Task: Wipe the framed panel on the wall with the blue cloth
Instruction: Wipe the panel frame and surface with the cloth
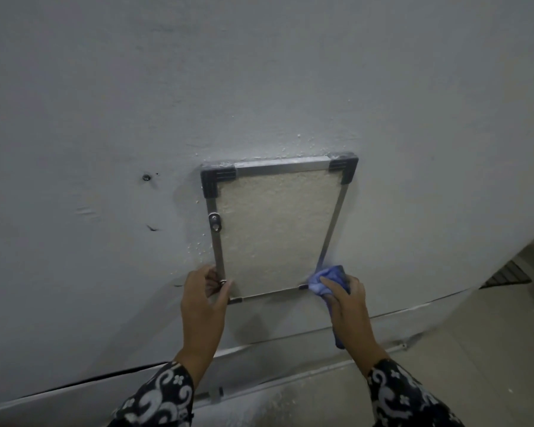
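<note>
A framed panel [275,229] hangs on the grey wall, with a metal frame, black plastic corner caps and a rough beige face. My left hand [202,298] grips the frame's lower left corner, thumb on the front edge. My right hand [349,306] holds a bunched blue cloth [326,280] against the lower right corner of the frame. A tail of the cloth hangs down below my right palm. Both lower corner caps are hidden by my hands and the cloth.
The wall [259,72] carries a small dark hole [146,177] and scuff marks left of the panel. White crumbs speckle the wall around the frame. A pale skirting pipe [290,377] runs along the wall's foot, above a beige floor [490,349]. A dark grille [510,272] sits at right.
</note>
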